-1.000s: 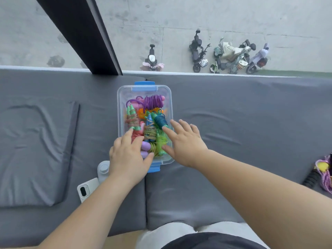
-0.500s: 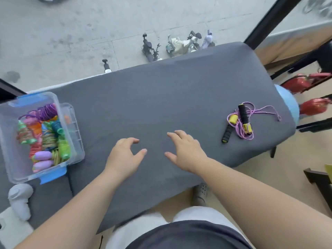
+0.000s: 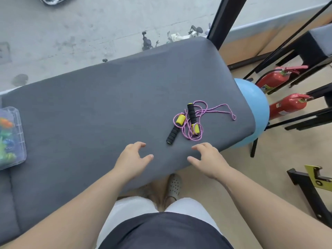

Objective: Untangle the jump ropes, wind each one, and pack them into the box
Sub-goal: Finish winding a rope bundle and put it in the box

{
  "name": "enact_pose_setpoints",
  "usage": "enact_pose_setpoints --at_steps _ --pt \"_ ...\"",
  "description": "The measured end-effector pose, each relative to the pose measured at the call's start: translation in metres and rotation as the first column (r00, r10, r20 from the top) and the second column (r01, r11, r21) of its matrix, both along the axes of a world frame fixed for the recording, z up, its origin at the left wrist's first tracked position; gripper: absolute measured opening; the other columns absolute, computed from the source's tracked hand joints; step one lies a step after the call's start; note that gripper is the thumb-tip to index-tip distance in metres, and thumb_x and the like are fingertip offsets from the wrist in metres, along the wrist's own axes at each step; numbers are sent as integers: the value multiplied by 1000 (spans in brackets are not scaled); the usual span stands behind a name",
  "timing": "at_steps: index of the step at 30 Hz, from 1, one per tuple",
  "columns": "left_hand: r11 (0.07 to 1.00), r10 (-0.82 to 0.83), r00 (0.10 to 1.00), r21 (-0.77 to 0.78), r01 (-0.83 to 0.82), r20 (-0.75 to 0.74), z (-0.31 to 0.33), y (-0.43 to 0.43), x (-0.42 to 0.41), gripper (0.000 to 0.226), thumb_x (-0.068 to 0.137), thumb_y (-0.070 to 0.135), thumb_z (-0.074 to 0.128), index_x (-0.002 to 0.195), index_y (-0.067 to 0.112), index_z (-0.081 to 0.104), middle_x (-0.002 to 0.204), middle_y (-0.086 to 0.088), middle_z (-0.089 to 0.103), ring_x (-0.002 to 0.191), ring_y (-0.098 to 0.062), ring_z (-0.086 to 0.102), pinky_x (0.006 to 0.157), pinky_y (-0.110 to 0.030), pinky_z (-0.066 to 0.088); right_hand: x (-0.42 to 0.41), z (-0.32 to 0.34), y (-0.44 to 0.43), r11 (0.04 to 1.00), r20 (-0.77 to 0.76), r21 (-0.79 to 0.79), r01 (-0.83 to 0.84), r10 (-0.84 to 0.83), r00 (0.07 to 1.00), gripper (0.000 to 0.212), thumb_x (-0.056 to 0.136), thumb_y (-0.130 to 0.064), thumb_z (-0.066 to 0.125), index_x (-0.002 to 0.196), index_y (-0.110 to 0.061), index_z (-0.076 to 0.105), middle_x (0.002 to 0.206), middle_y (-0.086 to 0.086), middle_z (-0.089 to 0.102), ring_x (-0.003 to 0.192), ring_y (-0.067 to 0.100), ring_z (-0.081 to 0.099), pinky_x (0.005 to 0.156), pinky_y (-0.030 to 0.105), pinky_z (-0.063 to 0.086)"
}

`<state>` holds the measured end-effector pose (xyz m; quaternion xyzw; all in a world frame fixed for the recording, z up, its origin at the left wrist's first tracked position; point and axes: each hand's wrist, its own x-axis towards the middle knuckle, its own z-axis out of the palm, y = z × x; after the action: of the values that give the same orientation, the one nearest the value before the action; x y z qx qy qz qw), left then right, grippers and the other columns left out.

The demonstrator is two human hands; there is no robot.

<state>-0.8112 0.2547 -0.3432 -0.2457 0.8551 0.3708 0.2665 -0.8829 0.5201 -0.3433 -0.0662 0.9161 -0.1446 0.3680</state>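
Grey bench cushion point(image 3: 89, 108), one purple jump rope point(image 3: 191, 115) lying tangled near its right end.
You are hovering your left hand point(image 3: 132, 159) and right hand point(image 3: 209, 159) apart, just short of it, fingers loose, gripping nothing. Clear box point(image 3: 19, 141), far left, is already holding colourful bundles, so probably only this rope is waiting.

Jump rope point(image 3: 191, 115): pink-purple cord, loose and tangled around two black foam handles with yellow ends. Lies flat on grey cushion point(image 3: 100, 112), 3 o'clock of frame centre, one loop trailing toward 3 o'clock. Clear box point(image 3: 20, 135): 9 o'clock edge, partly cropped, holds coloured wound ropes point(image 3: 6, 124).
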Motion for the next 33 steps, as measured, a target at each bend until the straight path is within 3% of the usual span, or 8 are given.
enact_pose_setpoints --at_steps 6,12,17,22,24,27,30,33 --pt "999 -38 996 10 38 78 -6 37 -25 59 92 48 65 144 29 46 140 -1 47 106 -15 52 94 -32 46 -18 -10 33 999 65 27 20 -22 998 56 94 -53 54 142 -26 48 147 2 42 134 27 40 112 44 37" --pt "998 -54 994 -7 55 99 -6 58 -71 61 92 48 65 146 27 44 138 -4 50 110 -20 53 93 -34 49 -55 -10 56 991 17 -23 129 -129 992 54 93 -52 56 140 -27 51 144 3 47 132 28 43 110 44 39" --pt "998 40 997 -47 -37 66 -23 82 -116 53 93 44 64 141 26 50 134 -1 54 116 -18 53 92 -32 47 -112 -35 67 985 114 -97 143 -132 985 51 93 -52 57 136 -25 55 141 3 52 127 25 49 104 37 42" --pt "954 295 946 -94 -284 134 -62 116 -151 51 93 44 65 138 25 52 127 1 55 112 -21 55 94 -39 52 -188 -74 76 995 190 -99 22 -3 982 47 96 -49 53 134 -22 57 140 1 55 126 24 53 101 36 44" --pt "934 355 920 -101 -342 165 -82 130 -156 53 93 44 65 139 23 51 126 1 55 113 -22 56 95 -40 51 -209 -92 73 996 192 -91 -7 24 981 41 98 -45 49 129 -20 61 132 -1 61 120 24 57 97 35 46" --pt "921 383 903 -148 -359 193 -114 133 -159 55 92 43 65 141 23 50 132 -1 56 118 -24 55 97 -38 49 -231 -118 48 994 187 -109 10 10 982 29 98 -39 46 101 -19 66 95 -2 70 95 25 63 81 35 51" --pt "929 360 906 -174 -327 221 -142 131 -154 49 90 39 65 136 25 54 126 1 59 120 -26 53 94 -38 49 -230 -145 21 997 167 -77 3 10 986 29 93 -38 52 73 -17 55 66 -1 60 70 25 58 57 31 42" --pt "941 310 921 -218 -260 236 -162 132 -151 46 89 36 66 132 26 55 120 1 58 116 -27 51 93 -42 49 -218 -167 11 1000 133 -4 -7 7 991 29 83 -42 65 86 -19 48 71 -3 61 69 24 60 53 30 38"
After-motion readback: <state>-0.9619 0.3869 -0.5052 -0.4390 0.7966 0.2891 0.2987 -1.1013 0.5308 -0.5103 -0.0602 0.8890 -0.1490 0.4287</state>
